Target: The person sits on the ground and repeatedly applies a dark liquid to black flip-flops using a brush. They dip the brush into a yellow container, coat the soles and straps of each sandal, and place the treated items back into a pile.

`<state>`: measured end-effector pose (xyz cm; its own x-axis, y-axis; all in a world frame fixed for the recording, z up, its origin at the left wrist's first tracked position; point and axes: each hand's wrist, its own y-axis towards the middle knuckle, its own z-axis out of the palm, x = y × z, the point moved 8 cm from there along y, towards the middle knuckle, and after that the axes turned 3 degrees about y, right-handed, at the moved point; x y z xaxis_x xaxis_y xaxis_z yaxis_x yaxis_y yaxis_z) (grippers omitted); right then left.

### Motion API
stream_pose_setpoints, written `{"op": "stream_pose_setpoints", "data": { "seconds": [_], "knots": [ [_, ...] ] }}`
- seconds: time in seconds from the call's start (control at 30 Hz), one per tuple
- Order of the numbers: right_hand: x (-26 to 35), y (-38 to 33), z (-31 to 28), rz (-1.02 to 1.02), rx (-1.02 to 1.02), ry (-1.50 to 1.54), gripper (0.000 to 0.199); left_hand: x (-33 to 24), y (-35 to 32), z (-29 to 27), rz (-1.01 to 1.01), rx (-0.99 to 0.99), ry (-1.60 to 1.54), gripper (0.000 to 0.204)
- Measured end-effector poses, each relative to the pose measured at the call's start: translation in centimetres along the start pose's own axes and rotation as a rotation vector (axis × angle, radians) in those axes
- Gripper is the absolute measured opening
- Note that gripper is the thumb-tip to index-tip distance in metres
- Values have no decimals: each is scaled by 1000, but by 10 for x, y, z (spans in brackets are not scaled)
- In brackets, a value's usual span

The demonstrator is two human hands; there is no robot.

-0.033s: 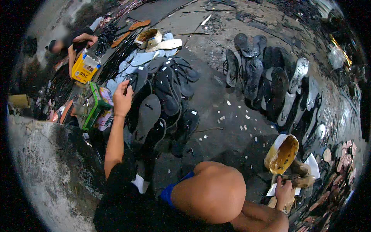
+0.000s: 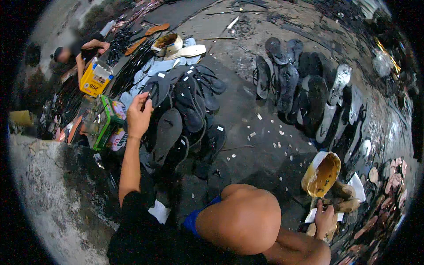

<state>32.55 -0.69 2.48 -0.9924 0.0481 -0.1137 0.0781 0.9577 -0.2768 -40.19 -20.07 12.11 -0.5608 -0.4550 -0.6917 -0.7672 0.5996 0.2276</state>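
One yellow box (image 2: 95, 78) and one green carton (image 2: 105, 120) sit at the far left. The left hand (image 2: 139, 115) pinches a dark sandal sole (image 2: 155, 88) atop the heap. About ten dark soles (image 2: 304, 88) lie further right. The right hand (image 2: 326, 217) grips a brush (image 2: 340, 205) beside one glue-stained tub (image 2: 321, 173).

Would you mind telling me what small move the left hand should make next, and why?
Probably lift the dark sole off the pile of soles: the left hand already pinches its edge, while the right hand rests by the glue tin.
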Motion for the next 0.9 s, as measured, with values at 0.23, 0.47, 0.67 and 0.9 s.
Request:
{"op": "stream_pose_setpoints", "data": {
  "seconds": [0.23, 0.47, 0.67, 0.9],
  "knots": [
    [7, -2, 11, 24, -181, 516, 39, -130, -177, 230, -23, 801, -356, 33],
    [33, -20, 27, -53, 484, 1036, 28, -134, -255, 407, 771, 927, 217, 76],
    [119, 38, -73, -447, -126, 1493, 27, -172, -209, 440, -467, 1242, -974, 50],
    [178, 49, -126, -883, -313, 1338, 23, -208, -185, 398, -352, 1144, -1078, 49]
  ]
}}
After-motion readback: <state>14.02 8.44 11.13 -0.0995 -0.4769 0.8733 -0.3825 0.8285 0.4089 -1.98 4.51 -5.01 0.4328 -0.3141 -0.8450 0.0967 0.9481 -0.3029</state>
